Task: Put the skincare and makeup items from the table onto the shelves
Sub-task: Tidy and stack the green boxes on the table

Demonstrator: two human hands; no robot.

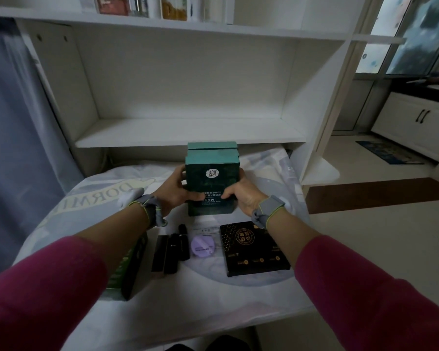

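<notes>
The stack of teal mask boxes (pixel 211 173) is gripped from both sides: the left hand (pixel 174 192) clasps its left edge, the right hand (pixel 241 192) its right edge, thumbs on the printed front. The front box is dark green with a white round logo; its text appears upside down. The stack is over the cloth-covered counter (pixel 264 295), just below the empty white shelf (pixel 188 134). The box count behind is unclear. A green box (pixel 132 264) at left is partly hidden by the forearm.
</notes>
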